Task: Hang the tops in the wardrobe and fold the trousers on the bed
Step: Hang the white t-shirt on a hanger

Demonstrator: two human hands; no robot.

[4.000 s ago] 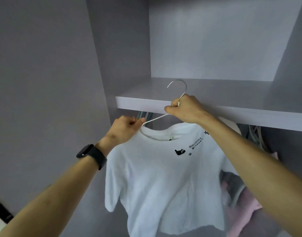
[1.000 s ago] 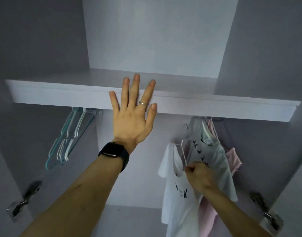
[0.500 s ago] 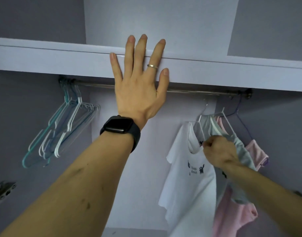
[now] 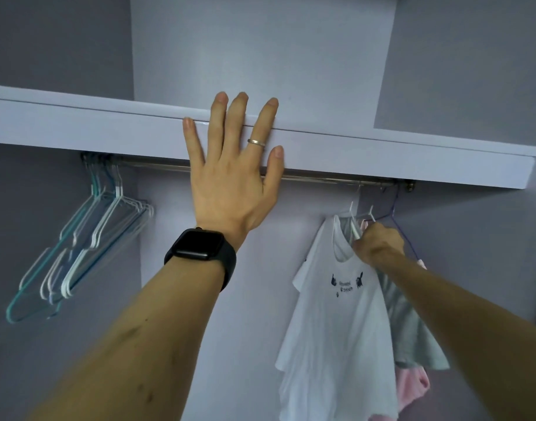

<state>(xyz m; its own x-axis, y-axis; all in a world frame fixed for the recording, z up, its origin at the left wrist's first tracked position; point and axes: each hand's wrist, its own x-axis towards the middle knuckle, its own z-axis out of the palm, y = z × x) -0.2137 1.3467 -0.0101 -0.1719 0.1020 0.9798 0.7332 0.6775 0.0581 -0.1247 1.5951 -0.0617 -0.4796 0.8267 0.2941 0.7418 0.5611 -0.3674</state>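
The white T-shirt [image 4: 336, 323] hangs on the rail [image 4: 321, 178] at four o'clock. The right hand [image 4: 379, 246], curled round a hanger [image 4: 355, 231] there (whose is unclear), should slide it clear of its neighbours; the left hand [image 4: 230, 183] lies flat-fingered on the shelf [image 4: 78, 126].

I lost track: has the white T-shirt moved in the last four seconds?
Yes. The white T-shirt, then held up before the shelf, now hangs from the rail beneath it, near the right end.

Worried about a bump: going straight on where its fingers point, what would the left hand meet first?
The left hand lies flat on the shelf front, fingers past its top edge; beyond them the way looks free until the back wall, depth unclear.
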